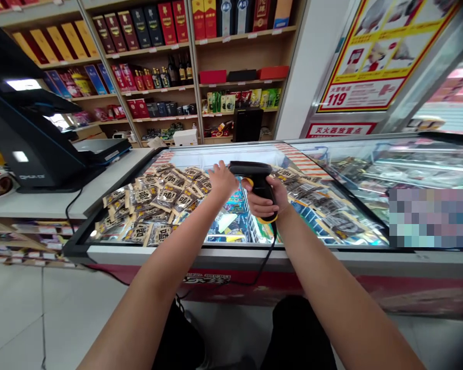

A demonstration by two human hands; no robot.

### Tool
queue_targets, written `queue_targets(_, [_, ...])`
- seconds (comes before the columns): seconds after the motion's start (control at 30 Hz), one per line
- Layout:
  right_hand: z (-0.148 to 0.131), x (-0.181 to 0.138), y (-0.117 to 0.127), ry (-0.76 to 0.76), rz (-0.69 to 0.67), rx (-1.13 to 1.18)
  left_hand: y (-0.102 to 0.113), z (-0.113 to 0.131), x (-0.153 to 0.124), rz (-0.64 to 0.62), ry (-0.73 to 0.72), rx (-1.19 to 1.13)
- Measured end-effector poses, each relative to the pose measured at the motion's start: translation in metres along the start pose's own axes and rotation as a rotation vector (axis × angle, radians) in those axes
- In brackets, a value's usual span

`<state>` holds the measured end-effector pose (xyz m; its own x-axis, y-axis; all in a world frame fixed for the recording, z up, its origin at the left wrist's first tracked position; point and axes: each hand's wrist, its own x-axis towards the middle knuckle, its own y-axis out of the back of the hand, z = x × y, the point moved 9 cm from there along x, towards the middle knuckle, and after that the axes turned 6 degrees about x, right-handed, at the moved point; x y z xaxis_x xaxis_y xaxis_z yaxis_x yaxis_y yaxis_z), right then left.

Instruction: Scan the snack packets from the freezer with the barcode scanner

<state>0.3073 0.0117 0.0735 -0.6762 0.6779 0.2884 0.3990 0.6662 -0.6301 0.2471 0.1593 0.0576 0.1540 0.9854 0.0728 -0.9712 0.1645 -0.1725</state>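
Nearest the camera, two legs in black trousers (301, 329) stand on a pale tiled floor (15, 308), close to the front of a long chest freezer with a whitish rim (231, 253) and a red lower panel. A thin black cable (268, 254) hangs over that rim and runs left along the panel.

Both bare forearms extend above the freezer. The right hand (281, 199) is wrapped around the grip of a black handheld scanner with yellow trim (250, 168), holding it raised over the middle of the freezer, its head directed left. The cable leads from the base of the grip. The left hand (221, 179) is unclenched, fingers raised and loosely apart, just beside the scanner's front end; contact between the two cannot be determined.

Small clear-and-tan packets with dark lettering (167, 195) are heaped to the left; similar packets (343, 224) are spread to the right. Between them, blue-packaged goods (235, 203) are visible.

Farther off, a black countertop terminal (34, 154) occupies a pale counter at left. Wooden shelving (235, 56) with boxed goods stands behind.
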Motion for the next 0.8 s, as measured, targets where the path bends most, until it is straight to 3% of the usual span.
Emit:
queue_targets(0.13, [-0.001, 0.0, 0.0, -0.008, 0.002, -0.007, 0.053, 0.019, 0.006, 0.101, -0.054, 0.416])
queue_targets(0.2, [0.0, -0.001, -0.001, -0.015, 0.003, 0.001, 0.068, 0.021, 0.007, 0.102, -0.039, 0.483])
queue_targets(0.3, [0.001, -0.002, 0.001, -0.026, 0.047, -0.014, 0.072, 0.025, 0.006, 0.037, -0.043, 0.421])
queue_targets(0.4, [-0.002, -0.002, 0.0, 0.002, 0.072, -0.026, 0.059, 0.029, 0.007, -0.073, -0.006, 0.418])
queue_targets(0.47, [-0.007, 0.0, 0.0, 0.037, 0.114, -0.045, 0.045, 0.028, 0.007, -0.166, 0.047, 0.299])
queue_targets(0.57, [-0.015, 0.003, 0.007, 0.091, 0.255, -0.107, 0.026, 0.023, 0.007, -0.26, 0.145, -0.177])
queue_targets(0.67, [-0.018, 0.006, 0.015, 0.12, 0.38, -0.156, 0.026, 0.013, 0.009, -0.217, 0.208, -0.604])
queue_targets(0.8, [-0.006, 0.01, 0.029, 0.062, 0.491, -0.18, 0.039, 0.001, 0.011, -0.159, 0.214, -0.749])
